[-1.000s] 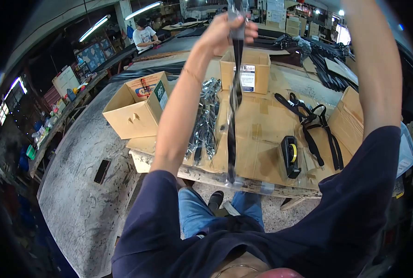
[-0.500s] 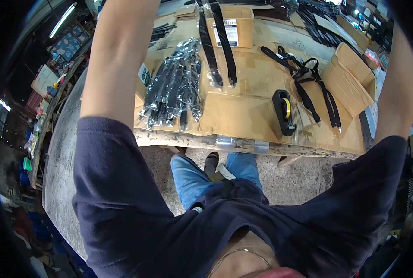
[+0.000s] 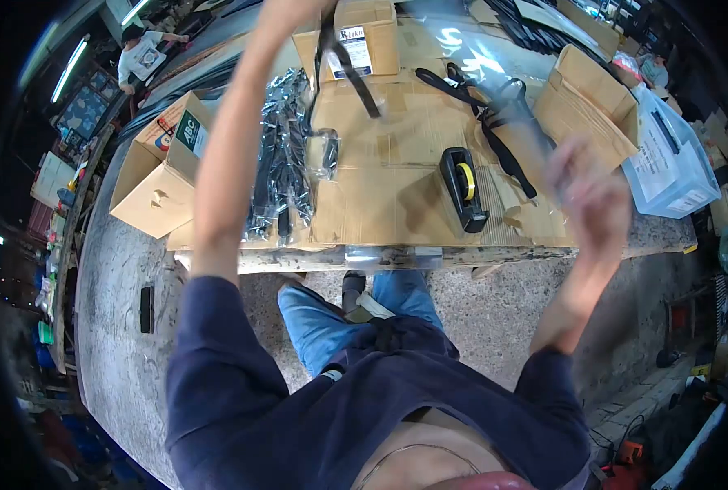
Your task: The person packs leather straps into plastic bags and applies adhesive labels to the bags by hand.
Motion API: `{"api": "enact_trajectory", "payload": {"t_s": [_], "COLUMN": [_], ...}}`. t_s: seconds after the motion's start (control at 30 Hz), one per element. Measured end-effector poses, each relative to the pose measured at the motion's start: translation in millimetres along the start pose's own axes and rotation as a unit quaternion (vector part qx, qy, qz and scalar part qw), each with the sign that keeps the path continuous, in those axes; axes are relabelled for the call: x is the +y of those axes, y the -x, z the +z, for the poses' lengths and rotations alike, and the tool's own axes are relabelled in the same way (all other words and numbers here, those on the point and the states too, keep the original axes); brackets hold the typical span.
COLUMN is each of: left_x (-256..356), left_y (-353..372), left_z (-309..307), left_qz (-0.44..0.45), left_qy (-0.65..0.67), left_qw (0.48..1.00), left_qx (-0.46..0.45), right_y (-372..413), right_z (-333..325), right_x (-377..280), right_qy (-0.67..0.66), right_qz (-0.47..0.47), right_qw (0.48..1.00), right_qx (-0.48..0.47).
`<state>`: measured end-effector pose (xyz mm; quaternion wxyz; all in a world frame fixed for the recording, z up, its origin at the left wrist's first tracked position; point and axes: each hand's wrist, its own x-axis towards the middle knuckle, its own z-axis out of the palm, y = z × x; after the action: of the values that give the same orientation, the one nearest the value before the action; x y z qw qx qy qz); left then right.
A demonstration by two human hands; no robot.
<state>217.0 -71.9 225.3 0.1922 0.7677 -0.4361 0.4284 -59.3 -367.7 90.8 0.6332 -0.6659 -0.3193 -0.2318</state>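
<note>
At the top edge, my left hand (image 3: 298, 8) is closed around black straps (image 3: 351, 77) that hang down over the cardboard; its fingertips are out of view. My right hand (image 3: 588, 196) is smeared by motion above the table's right side, so its fingers cannot be made out. A shiny, clear plastic film (image 3: 482, 61) streaks from the top middle toward it. Below and left of that hand, a black strap harness (image 3: 490, 122) lies on the cardboard. A black tape dispenser (image 3: 463, 192) with yellow tape stands nearby. Plastic-wrapped black straps (image 3: 278, 163) lie in a pile beside my left forearm.
Cardboard (image 3: 380, 200) covers the table. An open box (image 3: 155, 184) stands left, a labelled box (image 3: 380, 41) at the back, and another box (image 3: 580, 106) at right beside a clear plastic bin (image 3: 674, 159). One person (image 3: 145, 57) is at the far left, another (image 3: 654, 69) far right.
My right hand has come down and inward from beyond the top right into view. My left hand and the straps have shifted left, and the view has turned, showing more of both sides.
</note>
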Motion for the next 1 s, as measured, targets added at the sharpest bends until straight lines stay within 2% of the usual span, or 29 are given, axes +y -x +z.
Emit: {"api": "enact_trajectory", "payload": {"t_s": [0.03,0.07,0.1,0.17,0.2,0.23,0.33,0.4,0.47,0.53,0.6,0.67,0.73,0.8,0.83,0.9,0.97,1.0], "left_x": [17.9,37.1,47.4,101.5,118.2,138.3,178.0,199.1,215.0,224.6,228.8,228.6,226.3,220.2,216.9,210.3,205.6,203.7], "left_y": [27.7,61.8,90.9,135.1,157.8,180.3,253.3,296.6,328.2,353.0,373.0,385.7,390.6,392.2,392.4,388.1,379.5,376.5], "left_z": [11.1,18.3,36.0,39.5,44.6,51.5,81.6,94.8,98.0,101.8,110.4,116.6,112.4,111.7,112.7,116.8,124.4,129.9], "left_qz": [-0.111,-0.097,-0.105,-0.187,-0.198,-0.251,-0.289,-0.280,-0.281,-0.276,-0.277,-0.273,-0.274,-0.258,-0.241,-0.225,-0.157,-0.157], "left_qy": [-0.088,-0.040,-0.008,0.089,0.126,0.150,0.223,0.281,0.284,0.286,0.265,0.264,0.242,0.226,0.210,0.195,0.183,0.185], "left_qw": [0.990,0.994,0.994,0.978,0.972,0.954,0.925,0.910,0.905,0.902,0.895,0.898,0.893,0.902,0.911,0.920,0.935,0.935], "left_qx": [-0.023,-0.038,0.029,-0.008,-0.027,-0.069,-0.103,-0.122,-0.147,-0.168,-0.231,-0.222,-0.261,-0.261,-0.261,-0.256,-0.259,-0.257], "right_y": [28.5,52.0,75.2,123.7,146.9,169.6,216.0,237.9,252.0,257.7,265.8,265.2,260.8,253.3,250.1,241.5,244.5,245.5], "right_z": [3.9,17.0,30.9,41.2,47.1,54.6,65.5,68.9,60.8,48.5,31.6,14.0,3.7,1.2,4.4,10.5,-0.6,-3.9], "right_x": [12.3,14.0,14.2,26.9,33.1,38.9,49.5,44.6,37.6,27.8,21.1,15.6,14.4,11.6,5.6,-4.4,-5.7,-7.4], "right_qy": [-0.012,-0.064,-0.116,-0.176,-0.178,-0.171,-0.162,-0.162,-0.194,-0.154,-0.140,-0.112,-0.082,-0.087,-0.085,-0.131,-0.132,-0.135], "right_qz": [0.026,0.104,0.181,0.271,0.281,0.319,0.380,0.402,0.436,0.435,0.391,0.361,0.328,0.152,0.153,0.142,0.129,0.118], "right_qw": [0.998,0.992,0.976,0.946,0.943,0.932,0.911,0.901,0.876,0.883,0.901,0.919,0.936,0.978,0.978,0.967,0.969,0.971], "right_qx": [-0.049,-0.040,-0.030,-0.013,-0.011,-0.008,0.000,0.004,0.072,0.091,0.129,0.115,0.100,0.112,0.111,0.169,0.164,0.160]}}
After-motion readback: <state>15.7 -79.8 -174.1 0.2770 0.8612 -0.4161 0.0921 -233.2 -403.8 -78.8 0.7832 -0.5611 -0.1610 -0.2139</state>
